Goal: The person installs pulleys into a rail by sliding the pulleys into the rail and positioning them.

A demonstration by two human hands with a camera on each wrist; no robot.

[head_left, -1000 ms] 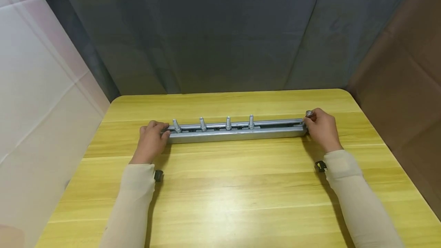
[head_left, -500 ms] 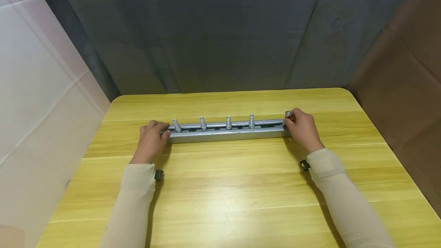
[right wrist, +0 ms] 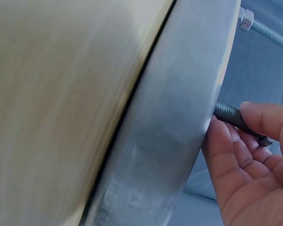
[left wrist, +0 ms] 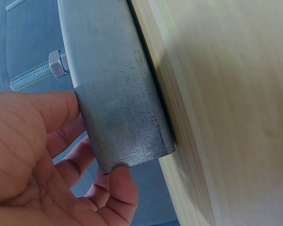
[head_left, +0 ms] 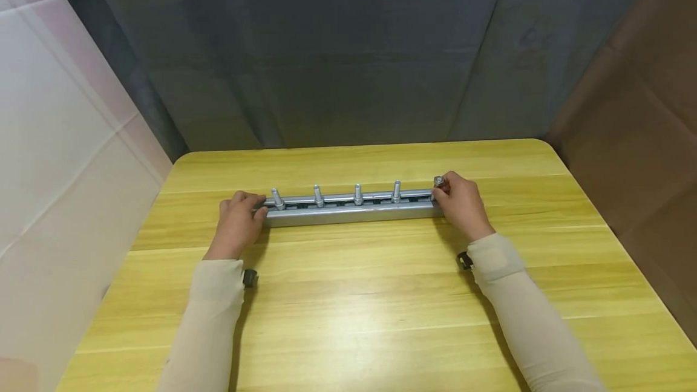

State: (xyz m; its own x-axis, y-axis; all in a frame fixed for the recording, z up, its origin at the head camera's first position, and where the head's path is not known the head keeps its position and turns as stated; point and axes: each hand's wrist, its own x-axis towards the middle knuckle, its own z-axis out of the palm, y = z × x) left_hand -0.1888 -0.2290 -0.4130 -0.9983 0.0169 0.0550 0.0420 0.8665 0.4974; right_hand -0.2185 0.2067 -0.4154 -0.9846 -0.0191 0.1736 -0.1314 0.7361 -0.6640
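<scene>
A long grey metal channel [head_left: 351, 215] lies across the table, its slotted side up. Several silver threaded bolts with hex nuts stand up out of the slot, the nearest to the right hand being a bolt [head_left: 397, 191]. My left hand [head_left: 236, 222] holds the channel's left end; in the left wrist view the thumb lies on its upper edge and a fingertip touches the end. My right hand [head_left: 463, 205] pinches a darker bolt [right wrist: 228, 114] upright at the slot, toward the channel's right end. That hand hides the channel's right end in the head view.
The channel rests on a yellow wood-grain table [head_left: 348, 301] with rounded far corners. Behind it hangs a dark grey cloth [head_left: 348, 53]. A white panel [head_left: 65, 138] stands at left and a brown cloth [head_left: 648, 126] at right.
My right hand has moved left along the channel with the darker bolt, closer to the standing bolts. The left hand and the channel have stayed in place.
</scene>
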